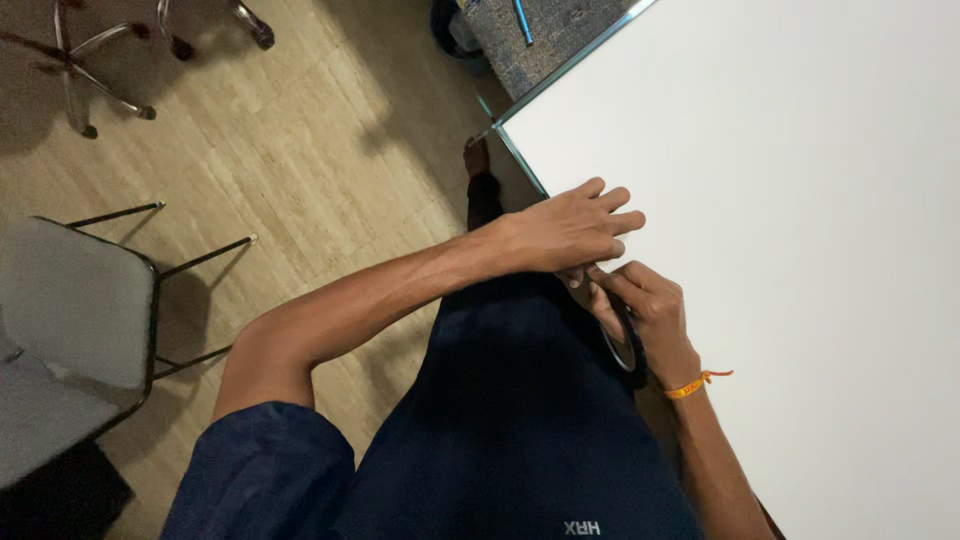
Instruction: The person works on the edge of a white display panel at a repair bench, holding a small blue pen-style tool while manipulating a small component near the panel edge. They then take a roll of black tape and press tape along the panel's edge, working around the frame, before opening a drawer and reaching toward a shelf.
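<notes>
My left hand lies flat, fingers stretched, on the near-left edge of a big white table. Just below it my right hand is curled around a dark roll of tape, with its fingertips pinched at the table's edge under my left fingers. The roll hangs partly below the edge, against my dark blue trousers. An orange thread band sits on my right wrist. Whatever is between the fingertips is too small to make out.
A grey chair with thin black legs stands at the left on the wooden floor. A chrome swivel-chair base is at top left. A grey carpet with a blue pen lies beyond the table's corner.
</notes>
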`<state>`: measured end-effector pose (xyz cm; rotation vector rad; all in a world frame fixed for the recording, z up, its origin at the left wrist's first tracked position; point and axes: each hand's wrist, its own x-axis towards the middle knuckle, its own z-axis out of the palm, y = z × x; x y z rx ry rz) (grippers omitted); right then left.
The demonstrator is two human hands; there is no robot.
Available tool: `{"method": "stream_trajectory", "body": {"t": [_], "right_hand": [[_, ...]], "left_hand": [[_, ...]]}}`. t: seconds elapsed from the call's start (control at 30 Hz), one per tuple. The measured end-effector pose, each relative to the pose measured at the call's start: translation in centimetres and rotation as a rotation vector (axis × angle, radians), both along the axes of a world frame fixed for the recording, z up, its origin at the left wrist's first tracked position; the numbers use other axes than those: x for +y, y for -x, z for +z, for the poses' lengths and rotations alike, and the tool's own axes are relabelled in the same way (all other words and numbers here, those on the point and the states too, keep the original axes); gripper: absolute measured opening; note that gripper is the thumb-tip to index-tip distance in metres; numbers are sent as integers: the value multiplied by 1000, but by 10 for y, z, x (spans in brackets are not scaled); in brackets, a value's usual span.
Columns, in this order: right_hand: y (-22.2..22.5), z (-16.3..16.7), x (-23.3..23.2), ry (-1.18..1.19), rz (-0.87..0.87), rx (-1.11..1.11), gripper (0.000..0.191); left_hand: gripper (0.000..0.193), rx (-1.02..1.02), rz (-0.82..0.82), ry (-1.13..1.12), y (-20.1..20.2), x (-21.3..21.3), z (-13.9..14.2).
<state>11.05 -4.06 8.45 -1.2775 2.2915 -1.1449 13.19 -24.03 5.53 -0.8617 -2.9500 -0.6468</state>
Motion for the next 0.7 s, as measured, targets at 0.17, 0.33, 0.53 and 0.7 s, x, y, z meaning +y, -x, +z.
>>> {"method": "stream_trajectory", "body": {"t": [0.17, 0.33, 0.53, 0.7], "right_hand": [[0, 1, 5, -7, 25, 20, 16], [-7, 6, 37, -14, 22, 50, 18], [-20, 7, 86, -8, -20, 84, 23], [-25, 0, 102, -57, -64, 70, 23]], "left_hand": [[22, -97, -21, 77, 2, 5, 5], [10, 13, 5, 64, -4, -2, 4], [14, -56, -3, 14, -5, -5, 5], [18, -151, 9, 36, -6, -4, 7]]}}
